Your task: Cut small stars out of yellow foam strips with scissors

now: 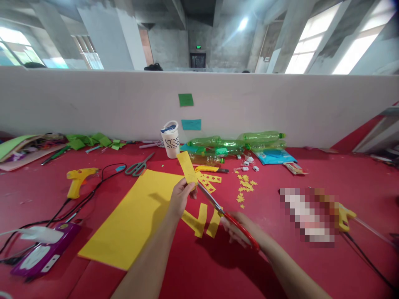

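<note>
My left hand (181,196) pinches the lower end of a yellow paper strip (187,167), held up above the table. In my right hand (238,230) is a pair of scissors with red handles (241,229). The tips of the blades reach the strip's lower edge beside my left fingers; whether they are parted there is too small to tell. Under my hands lie several loose yellow strips (202,219). A large yellow sheet (131,224) lies to the left. Behind the scissors are strips with star-shaped holes (212,178) and a scatter of small yellow stars (245,183).
A yellow glue gun (76,182), grey scissors (140,165) and a purple power strip (46,253) with cables are on the left. Toward the back stand a white cup (171,141), green bottles (233,145) and a yellow cutter (207,169). Another glue gun (344,216) lies right.
</note>
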Demonstrator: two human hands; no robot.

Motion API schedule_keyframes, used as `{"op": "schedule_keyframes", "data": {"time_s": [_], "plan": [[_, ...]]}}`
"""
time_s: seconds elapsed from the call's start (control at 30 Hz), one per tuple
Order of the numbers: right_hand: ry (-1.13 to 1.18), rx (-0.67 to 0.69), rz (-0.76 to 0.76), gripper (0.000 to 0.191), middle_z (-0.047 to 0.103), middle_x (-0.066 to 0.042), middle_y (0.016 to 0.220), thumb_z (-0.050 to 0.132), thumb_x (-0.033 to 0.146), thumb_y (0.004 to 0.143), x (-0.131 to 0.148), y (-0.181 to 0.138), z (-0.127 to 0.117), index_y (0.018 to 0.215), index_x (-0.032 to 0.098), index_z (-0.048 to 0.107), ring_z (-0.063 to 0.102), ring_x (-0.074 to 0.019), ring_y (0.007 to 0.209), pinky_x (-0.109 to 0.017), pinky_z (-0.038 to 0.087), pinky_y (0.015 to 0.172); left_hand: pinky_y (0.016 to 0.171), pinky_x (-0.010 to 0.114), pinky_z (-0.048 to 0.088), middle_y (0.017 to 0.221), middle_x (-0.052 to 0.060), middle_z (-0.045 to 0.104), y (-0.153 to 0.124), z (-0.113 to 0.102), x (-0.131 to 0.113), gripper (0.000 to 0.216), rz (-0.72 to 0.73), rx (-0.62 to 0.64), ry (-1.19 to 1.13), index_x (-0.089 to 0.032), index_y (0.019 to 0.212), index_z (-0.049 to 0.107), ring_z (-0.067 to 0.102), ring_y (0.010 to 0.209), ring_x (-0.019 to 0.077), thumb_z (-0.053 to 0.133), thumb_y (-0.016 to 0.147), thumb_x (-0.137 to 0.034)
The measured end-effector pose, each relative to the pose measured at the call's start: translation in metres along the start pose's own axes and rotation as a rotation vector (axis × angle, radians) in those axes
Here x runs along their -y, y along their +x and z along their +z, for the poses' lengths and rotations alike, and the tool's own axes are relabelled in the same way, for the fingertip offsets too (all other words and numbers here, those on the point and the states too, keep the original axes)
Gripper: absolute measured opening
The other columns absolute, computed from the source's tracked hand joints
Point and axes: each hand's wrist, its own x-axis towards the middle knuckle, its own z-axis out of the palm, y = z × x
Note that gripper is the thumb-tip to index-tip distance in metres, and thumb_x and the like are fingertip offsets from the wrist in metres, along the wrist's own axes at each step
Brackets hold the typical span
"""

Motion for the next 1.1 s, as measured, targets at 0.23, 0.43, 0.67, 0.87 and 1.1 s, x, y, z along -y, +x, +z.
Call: {"op": "schedule_keyframes", "data": {"time_s": [0.23, 0.43, 0.67, 0.87, 1.1], "plan": [[0.027, -0.009, -0.014, 0.039, 0.033, 0.011, 0.033, 0.042, 0.053, 0.080, 0.000, 0.001, 0.000, 0.062, 0.019, 0.043, 0.031, -0.0039, 0.023, -0.022, 0.044, 0.042, 0.050, 0.023, 0.038, 0.059, -0.003, 0.052, 0.000, 0.000, -0.001, 0.012, -0.032, 0.044, 0.003, -0.016, 0.075, 0.051, 0.048, 0.049, 0.0083, 0.048, 0.078, -0.027], [0.014, -0.022, -0.001, 0.038, 0.037, 0.010, 0.038, 0.044, 0.053, 0.079, -0.008, 0.003, -0.002, 0.064, 0.018, 0.044, 0.033, -0.0035, 0.025, -0.021, 0.042, 0.040, 0.050, 0.023, 0.038, 0.059, -0.002, 0.053, 0.000, -0.001, -0.001, 0.014, -0.026, 0.019, -0.002, -0.016, 0.073, 0.050, 0.049, 0.049, 0.0085, 0.047, 0.079, -0.028], [-0.031, -0.017, -0.003, 0.039, 0.040, 0.009, 0.043, 0.044, 0.054, 0.079, -0.001, -0.002, -0.004, 0.068, 0.017, 0.047, 0.038, -0.0039, 0.031, -0.020, 0.042, 0.044, 0.050, 0.023, 0.039, 0.060, -0.003, 0.052, 0.000, 0.000, -0.002, 0.012, -0.003, 0.056, 0.003, -0.016, 0.074, 0.050, 0.050, 0.050, 0.0088, 0.046, 0.079, -0.026], [-0.053, 0.006, -0.015, 0.036, 0.039, 0.009, 0.044, 0.044, 0.051, 0.080, 0.001, -0.004, -0.005, 0.069, 0.017, 0.047, 0.038, -0.0043, 0.032, -0.020, 0.040, 0.044, 0.046, 0.022, 0.038, 0.058, -0.003, 0.052, 0.001, -0.004, -0.001, 0.011, -0.049, 0.081, 0.022, -0.015, 0.075, 0.052, 0.048, 0.046, 0.0080, 0.048, 0.077, -0.025], [-0.061, 0.020, -0.024, 0.036, 0.037, 0.009, 0.043, 0.044, 0.051, 0.080, 0.002, -0.006, -0.005, 0.070, 0.017, 0.047, 0.033, -0.0035, 0.030, -0.020, 0.039, 0.043, 0.046, 0.022, 0.039, 0.055, -0.003, 0.051, 0.001, -0.005, -0.001, 0.010, -0.070, 0.095, -0.005, -0.015, 0.074, 0.054, 0.048, 0.045, 0.0082, 0.050, 0.074, -0.024]]}}
